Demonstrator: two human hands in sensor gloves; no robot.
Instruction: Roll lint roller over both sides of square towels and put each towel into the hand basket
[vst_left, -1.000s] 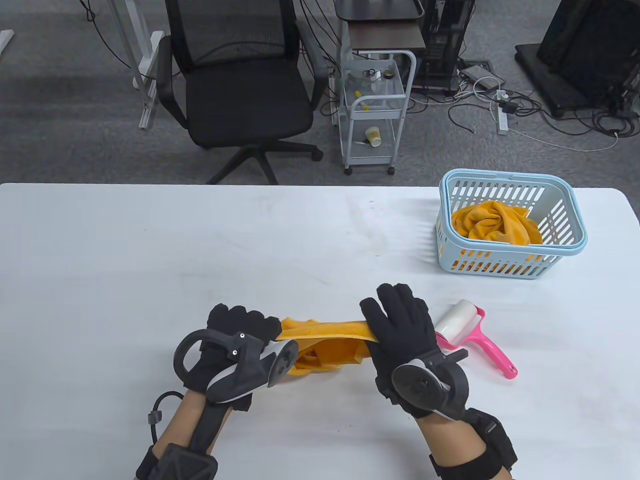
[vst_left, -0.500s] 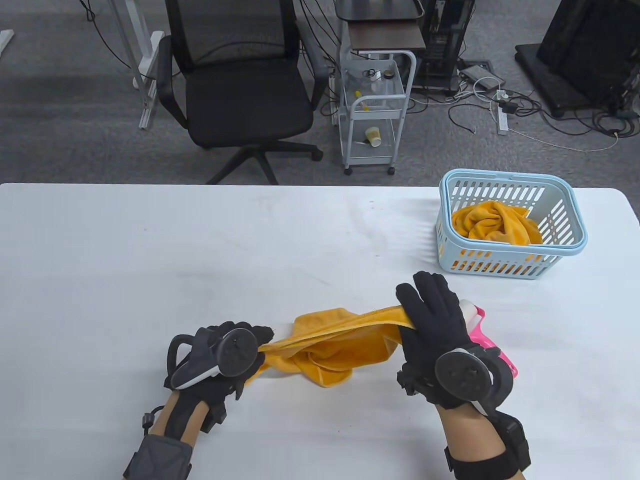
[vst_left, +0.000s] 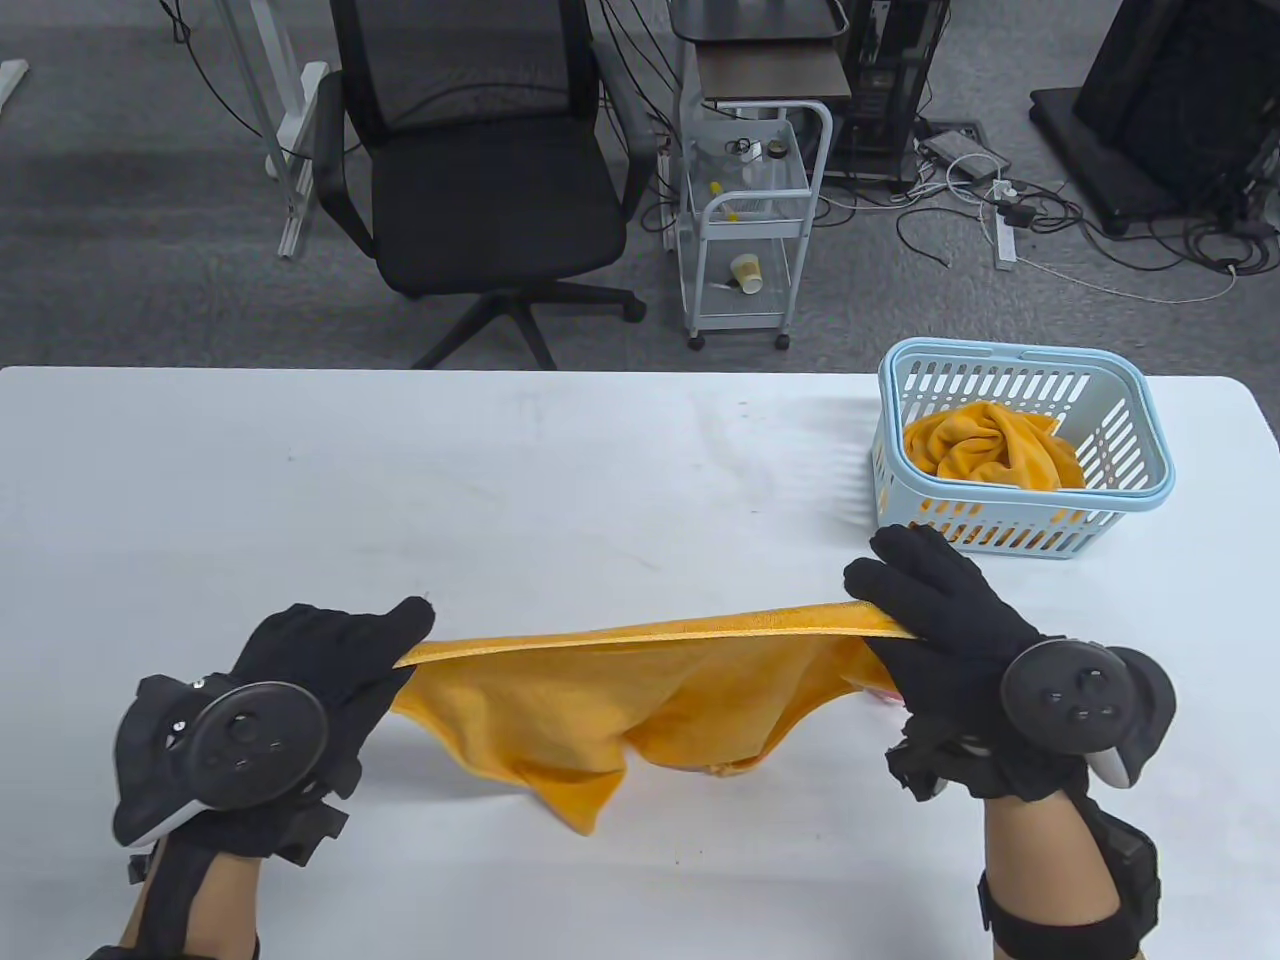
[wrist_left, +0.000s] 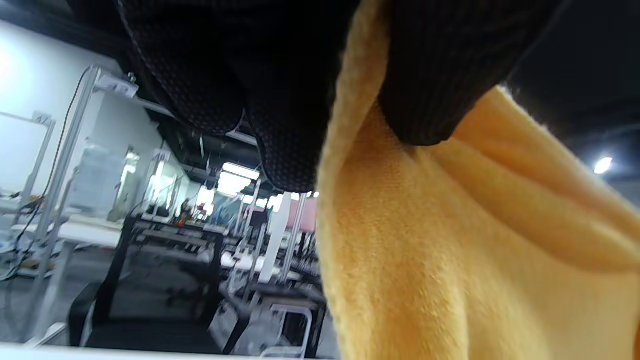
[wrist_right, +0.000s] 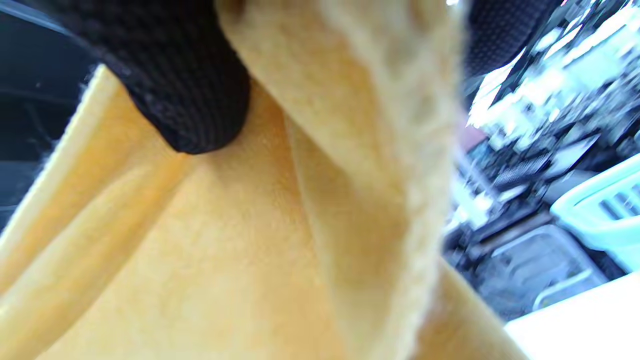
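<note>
L hand (vst_left: 300, 680) & R hand (vst_left: 950, 625) fingers pinch towel (vst_left: 640, 700) corners, stretched taut above table (vst_left: 400, 480).

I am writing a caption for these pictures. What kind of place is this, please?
Probably an office or lab workroom: a black office chair and a small white cart stand on grey carpet behind the white table, with loose cables on the floor.

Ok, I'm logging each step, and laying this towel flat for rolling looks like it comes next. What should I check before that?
1. Left hand pinches one end of the towel: ok.
2. Right hand pinches the other end: ok.
3. Top edge stretched out between the hands: ok.
4. Lower part hanging smooth: not ok, it sags in folds.
5. Lint roller within reach: cannot tell, hidden behind the right hand.
6. Hand basket has room: ok, one towel inside.
</note>
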